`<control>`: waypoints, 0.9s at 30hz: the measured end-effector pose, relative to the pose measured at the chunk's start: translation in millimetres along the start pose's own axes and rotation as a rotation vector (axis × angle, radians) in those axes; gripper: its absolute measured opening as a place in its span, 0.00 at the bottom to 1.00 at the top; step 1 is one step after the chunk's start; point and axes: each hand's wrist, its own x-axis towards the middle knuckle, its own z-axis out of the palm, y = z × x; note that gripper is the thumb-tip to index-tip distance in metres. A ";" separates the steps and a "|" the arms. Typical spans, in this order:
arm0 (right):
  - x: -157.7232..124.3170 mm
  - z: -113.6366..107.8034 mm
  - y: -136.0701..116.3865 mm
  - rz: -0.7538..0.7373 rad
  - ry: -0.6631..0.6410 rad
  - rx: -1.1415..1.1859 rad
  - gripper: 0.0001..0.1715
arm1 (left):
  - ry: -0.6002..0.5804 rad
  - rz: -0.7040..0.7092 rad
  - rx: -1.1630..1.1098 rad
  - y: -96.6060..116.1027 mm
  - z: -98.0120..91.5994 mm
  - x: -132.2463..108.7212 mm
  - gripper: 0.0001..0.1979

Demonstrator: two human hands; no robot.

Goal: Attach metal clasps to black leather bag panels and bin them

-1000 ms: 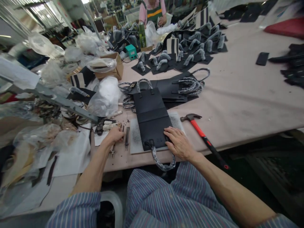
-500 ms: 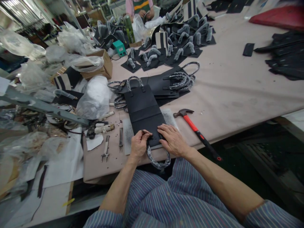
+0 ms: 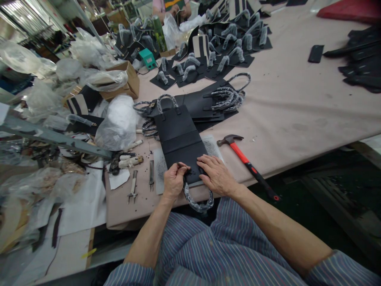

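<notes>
A black bag panel lies across a pale board, with a plastic-wrapped handle at its near end and another handle at its far end. At the near left of the panel, my left hand is closed in a pinch beside the handle's base. A small dark tip shows above its fingers, too little to name. My right hand rests on the panel's near right part, fingers stretched out and pressing flat. To its right lies a claw hammer with a red and black handle.
Two pronged metal tools lie left of the board. Behind the panel is a stack of black bag pieces with wrapped handles. Plastic bags and a cardboard box crowd the left. A co-worker's hands show across the table.
The camera view has shifted slightly. Both hands keep nearly the same places on the panel, the left still pinching and the right still flat.
</notes>
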 end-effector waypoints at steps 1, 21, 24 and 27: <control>0.1 -0.2 -0.1 0.000 0.000 -0.001 0.27 | 0.002 -0.001 0.004 0.5 0.2 0.0 0.08; -0.4 -1.4 -0.9 -0.008 0.019 0.001 0.26 | -0.212 0.153 0.070 0.6 -10.3 5.0 0.09; -0.8 -0.1 -1.1 -0.012 0.029 0.010 0.25 | -0.257 0.138 0.101 4.4 -10.1 8.7 0.09; 0.4 0.3 -1.1 -0.026 0.040 0.043 0.24 | -0.248 0.114 0.103 7.0 -7.2 9.7 0.09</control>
